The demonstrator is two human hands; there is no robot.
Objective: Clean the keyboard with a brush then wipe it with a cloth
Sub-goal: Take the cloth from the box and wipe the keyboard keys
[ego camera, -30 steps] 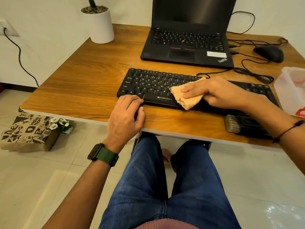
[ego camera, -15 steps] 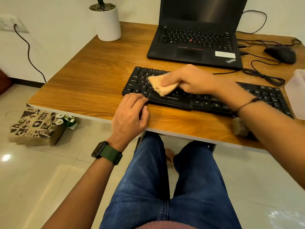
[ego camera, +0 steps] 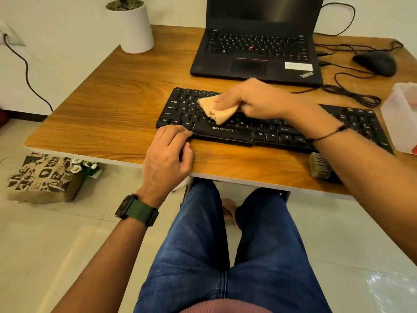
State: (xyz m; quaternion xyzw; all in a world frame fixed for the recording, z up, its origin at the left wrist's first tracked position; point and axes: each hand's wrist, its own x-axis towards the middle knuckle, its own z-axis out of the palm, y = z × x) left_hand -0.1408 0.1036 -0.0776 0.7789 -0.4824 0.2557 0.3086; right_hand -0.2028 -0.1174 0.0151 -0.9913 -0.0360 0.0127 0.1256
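My right hand (ego camera: 255, 102) pinches the cloth (ego camera: 216, 110) on the keyboard (ego camera: 225, 129); its long axis runs rightward, unwiped keys beyond my wrist.

The keyboard (ego camera: 225, 129) is black with white lettering, and the cloth (ego camera: 216, 109) on it is pale orange-tan. The bench (ego camera: 108, 109) shows warm brown wood grain with a pale edge. A black laptop (ego camera: 255, 55) carries a red dot among its keys and red lines above the touchpad (plus a white sticker). The mouse (ego camera: 375, 62) and cables are black. The plant pot (ego camera: 135, 28) is white. The watch strap (ego camera: 141, 212) is dark green. The jeans (ego camera: 225, 256) are blue. The paper bag (ego camera: 42, 177) is brown with black print.
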